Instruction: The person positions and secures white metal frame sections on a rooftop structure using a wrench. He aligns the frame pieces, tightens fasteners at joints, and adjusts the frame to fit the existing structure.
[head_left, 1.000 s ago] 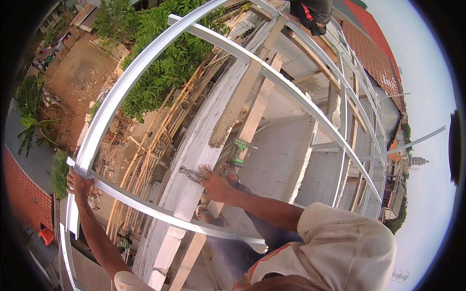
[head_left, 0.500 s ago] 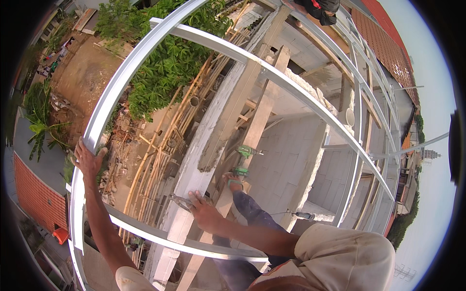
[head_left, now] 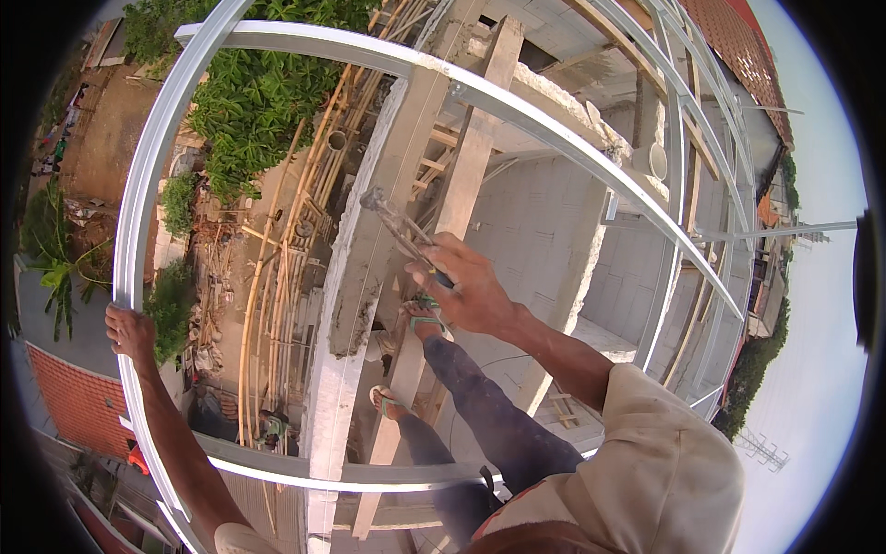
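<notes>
My left hand [head_left: 131, 332] is closed round the long silver metal channel [head_left: 152, 157] that curves up the left side. In front of me my right hand [head_left: 464, 284] grips a hammer [head_left: 395, 222], its shape partly smeared by motion. The hammer's dark head end points up and left, over the rough concrete wall top [head_left: 374, 249]; the end of its handle shows below my fingers. Beneath this hand lies a long wooden plank [head_left: 471, 175], where my sandalled feet [head_left: 420, 319] stand.
A silver cross channel [head_left: 554, 129] arches over the wall, and another channel [head_left: 277, 469] crosses nearer me. Deep drops lie on both sides of the wall: bamboo poles [head_left: 277, 268] and a leafy tree [head_left: 263, 102] at left, grey block rooms [head_left: 526, 222] at right. More metal framing [head_left: 678, 185] stands right.
My right hand and the hammer have risen off the wall top, up and right. My left hand sits slightly lower, now wrapped round the channel. The green drill seen earlier no longer shows.
</notes>
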